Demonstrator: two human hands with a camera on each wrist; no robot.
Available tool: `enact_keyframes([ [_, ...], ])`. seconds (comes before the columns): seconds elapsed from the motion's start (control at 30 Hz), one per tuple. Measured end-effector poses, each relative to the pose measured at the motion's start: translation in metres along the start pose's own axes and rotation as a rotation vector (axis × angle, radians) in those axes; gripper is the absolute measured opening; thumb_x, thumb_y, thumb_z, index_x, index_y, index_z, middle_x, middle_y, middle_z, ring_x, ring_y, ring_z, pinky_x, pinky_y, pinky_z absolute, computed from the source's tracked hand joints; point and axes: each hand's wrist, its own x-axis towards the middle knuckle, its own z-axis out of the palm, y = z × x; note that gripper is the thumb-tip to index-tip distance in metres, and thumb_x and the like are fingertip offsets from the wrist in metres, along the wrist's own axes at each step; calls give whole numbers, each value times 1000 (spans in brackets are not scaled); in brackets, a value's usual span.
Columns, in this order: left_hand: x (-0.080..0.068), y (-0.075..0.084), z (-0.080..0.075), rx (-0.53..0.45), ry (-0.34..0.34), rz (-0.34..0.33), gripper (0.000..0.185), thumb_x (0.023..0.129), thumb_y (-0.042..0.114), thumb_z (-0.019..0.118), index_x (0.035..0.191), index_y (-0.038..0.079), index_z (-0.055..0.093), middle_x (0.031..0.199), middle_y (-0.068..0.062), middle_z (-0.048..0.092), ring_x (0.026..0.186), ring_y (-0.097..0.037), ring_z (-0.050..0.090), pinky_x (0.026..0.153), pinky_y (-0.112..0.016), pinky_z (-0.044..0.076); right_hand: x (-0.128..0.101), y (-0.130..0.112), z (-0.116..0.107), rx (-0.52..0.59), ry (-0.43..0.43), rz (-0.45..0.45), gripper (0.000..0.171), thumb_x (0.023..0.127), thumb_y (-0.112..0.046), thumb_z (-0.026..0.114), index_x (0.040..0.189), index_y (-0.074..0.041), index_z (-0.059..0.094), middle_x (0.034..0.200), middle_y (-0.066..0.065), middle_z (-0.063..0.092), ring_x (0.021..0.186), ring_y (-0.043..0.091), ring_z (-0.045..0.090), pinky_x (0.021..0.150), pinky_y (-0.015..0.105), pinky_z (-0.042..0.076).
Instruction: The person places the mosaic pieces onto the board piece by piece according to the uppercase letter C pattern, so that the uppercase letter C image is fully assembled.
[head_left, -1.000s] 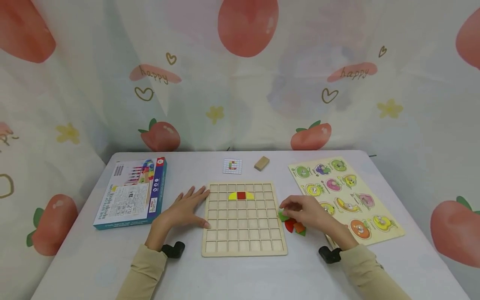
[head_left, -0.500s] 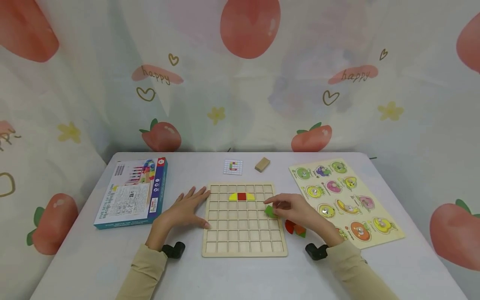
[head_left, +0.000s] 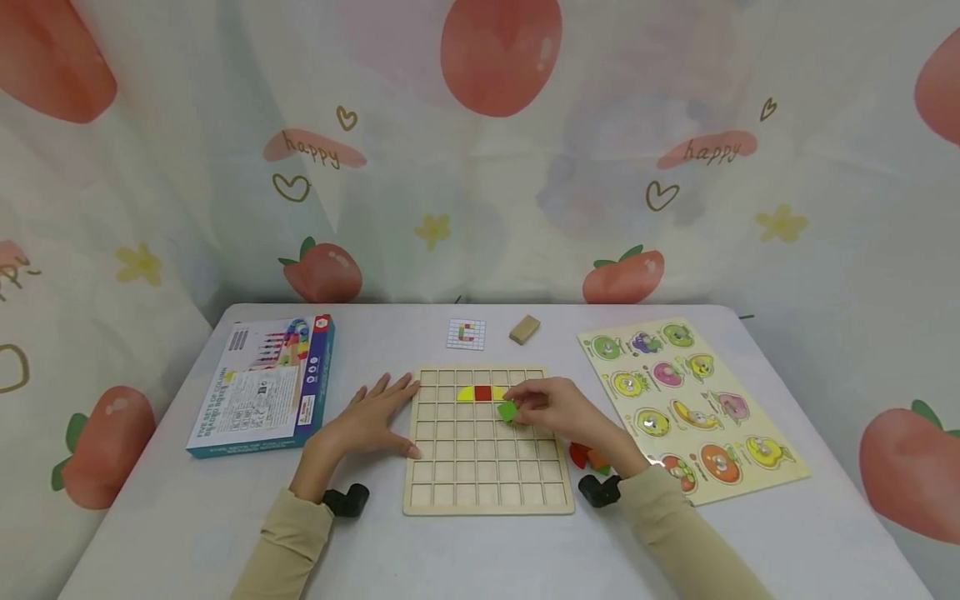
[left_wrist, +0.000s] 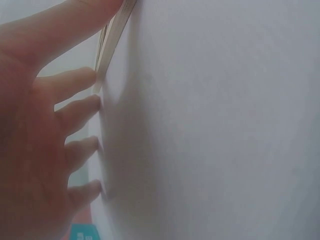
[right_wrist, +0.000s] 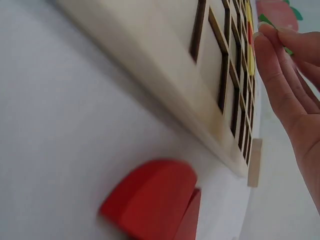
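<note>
1. While the left hand (head_left: 367, 421) lies flat with fingers spread against the left edge of the wooden grid board (head_left: 487, 487), it grips nothing and simply steadies the frame on the tabletop (head_left: 480, 550).
2. Over the board's upper right part, the right hand (head_left: 558, 410) pinches a small green piece (head_left: 507, 411) between thumb and fingertips, clamped tight on it.
3. That green piece hovers just below and right of the yellow-and-red piece row (head_left: 482, 392) already seated in the board's second row; whether it touches the grid, I cannot tell.
4. By my reading, this is the placing step: a tile is lifted and carried, not yet seated in a cell.
5. What comes next calls for squaring the tile to one cell beside the seated row, lowering it level, then easing the pinch apart without nudging its neighbours.
6. Just off the board's right edge wait the spare red and orange pieces (head_left: 587, 455).
7. Beyond the board's far edge sit a pattern card (head_left: 466, 333) and a wooden block (head_left: 524, 328).
</note>
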Motion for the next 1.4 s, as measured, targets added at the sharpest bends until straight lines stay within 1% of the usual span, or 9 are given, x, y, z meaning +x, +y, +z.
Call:
enact_keyframes([
  [0.27,-1,1,-1,7,3,10,107,77,44,89,162,11,32,172,-11,21,159,-42,6,126,-67,2,14,-9,7,1,-11,-14,29,88,-5,78,116,1,75,95,6,76,83,11,69,78,20,56],
  [0.4,-1,1,-1,2,0,11,107,77,44,88,162,12,32,172,-11,20,159,-42,5,126,-66,2,21,-13,10,-40,-16,-13,28,86,-10,82,112,0,76,92,4,75,81,10,67,77,22,56],
  [0.57,0,-1,0,2,1,11,107,78,46,88,163,13,31,172,-10,19,160,-41,5,127,-65,1,30,-19,13,-71,-35,12,26,86,-10,82,111,-2,77,93,3,75,83,11,67,78,27,58],
  [0.77,1,-3,0,11,1,17,107,78,47,87,163,13,31,172,-10,19,160,-41,5,127,-65,2,42,-22,21,-96,-67,0,25,86,-10,83,108,-1,77,95,5,76,84,10,68,78,25,58],
  [0.9,1,-3,1,17,0,8,108,78,47,88,163,14,31,173,-9,19,160,-40,5,127,-64,2,47,-26,26,-107,-82,-11,25,86,-11,83,109,0,77,96,6,77,84,9,68,77,24,57],
  [1.03,1,-3,0,15,0,1,108,78,47,88,163,14,31,173,-8,19,160,-40,4,127,-64,1,51,-31,29,-120,-88,-24,25,86,-9,83,108,0,77,95,7,76,83,9,66,76,24,56],
  [1.2,2,-4,1,15,2,2,107,78,47,87,163,15,31,173,-8,18,160,-39,4,127,-64,1,54,-34,32,-164,-91,-47,25,86,-8,83,108,1,76,93,8,75,81,9,66,74,23,56],
  [1.4,3,-4,2,8,5,1,107,78,47,88,163,15,31,173,-7,19,160,-39,4,127,-64,0,54,-33,37,-200,-73,-28,23,85,-8,84,105,0,77,89,4,74,80,8,63,73,23,55],
])
